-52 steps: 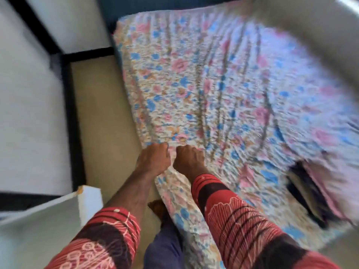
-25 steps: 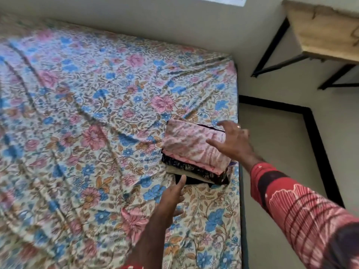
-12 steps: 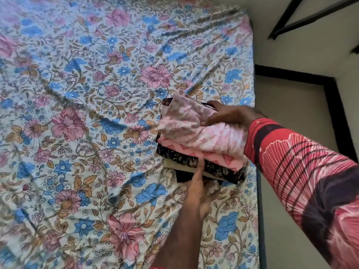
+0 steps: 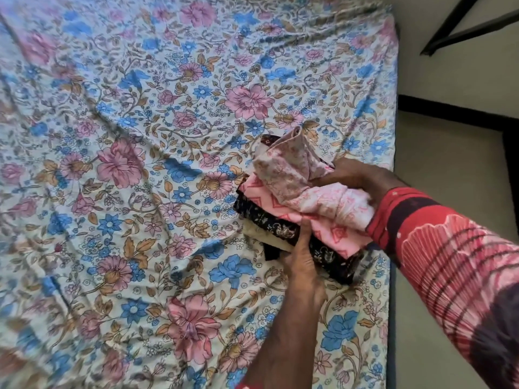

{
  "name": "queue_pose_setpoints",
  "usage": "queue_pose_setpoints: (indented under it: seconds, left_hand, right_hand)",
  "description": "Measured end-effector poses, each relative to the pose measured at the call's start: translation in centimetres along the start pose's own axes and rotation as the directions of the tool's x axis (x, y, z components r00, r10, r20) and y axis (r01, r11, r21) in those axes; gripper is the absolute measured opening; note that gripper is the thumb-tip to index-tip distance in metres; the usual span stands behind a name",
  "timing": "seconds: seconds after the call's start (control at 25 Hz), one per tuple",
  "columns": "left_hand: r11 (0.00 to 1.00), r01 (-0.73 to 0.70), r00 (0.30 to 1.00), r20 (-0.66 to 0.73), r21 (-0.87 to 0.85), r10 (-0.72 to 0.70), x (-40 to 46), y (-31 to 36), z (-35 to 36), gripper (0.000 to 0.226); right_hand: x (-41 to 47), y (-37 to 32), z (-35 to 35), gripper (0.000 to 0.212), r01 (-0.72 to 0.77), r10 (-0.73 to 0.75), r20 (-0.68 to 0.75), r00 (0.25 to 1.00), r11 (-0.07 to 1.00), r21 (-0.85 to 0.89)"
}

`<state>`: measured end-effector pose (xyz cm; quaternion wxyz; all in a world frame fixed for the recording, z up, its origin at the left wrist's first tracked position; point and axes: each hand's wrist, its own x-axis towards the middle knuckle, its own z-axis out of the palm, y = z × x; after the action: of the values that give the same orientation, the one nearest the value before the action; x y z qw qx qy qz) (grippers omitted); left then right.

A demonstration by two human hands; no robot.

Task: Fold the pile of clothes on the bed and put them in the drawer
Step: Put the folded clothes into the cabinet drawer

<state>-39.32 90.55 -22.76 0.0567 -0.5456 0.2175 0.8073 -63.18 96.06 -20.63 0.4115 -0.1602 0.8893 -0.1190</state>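
Observation:
A stack of folded clothes (image 4: 283, 203) sits near the right edge of the bed (image 4: 140, 164): pale pink patterned cloth on top, a pink zigzag piece, a black floral piece and a cream piece below. My right hand (image 4: 356, 178) presses on the stack's far side, gripping the top pink cloth, which bunches up. My left hand (image 4: 302, 256) grips the stack's near side, thumb on top and fingers hidden under the black piece. No drawer is in view.
The bed is covered by a floral sheet in blue and pink. Beige floor (image 4: 449, 220) with a black border lies to the right of the bed. Black table legs (image 4: 471, 26) show at the top right.
I turned from smoothing the sheet at the bed's edge toward the stack. Both hands reached it and closed on it; the top cloth has crumpled and the stack's near side is lifting.

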Motion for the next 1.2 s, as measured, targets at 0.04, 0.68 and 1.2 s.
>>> queue_pose_setpoints:
  seconds: [0.04,0.68,1.2]
  left_hand:
    - [1.000,-0.011,1.000,-0.006,0.000,0.011,0.1,0.2,-0.2,0.132]
    - [0.957,-0.287,0.958,0.032,0.042,0.286,-5.2,3.1,-18.6,0.108]
    - [0.801,-0.563,0.826,-0.140,-0.204,0.546,-22.6,5.2,-40.4,0.082]
  right_hand:
    - [-0.3,-0.1,0.1,0.116,-0.001,0.001,0.012,1.000,1.000,-0.002]
    - [-12.6,-5.3,16.2,0.094,-0.036,-0.127,0.174,0.977,0.700,0.713]
    - [-23.1,-25.8,30.0,0.104,0.159,-0.404,0.304,0.863,0.788,0.595]
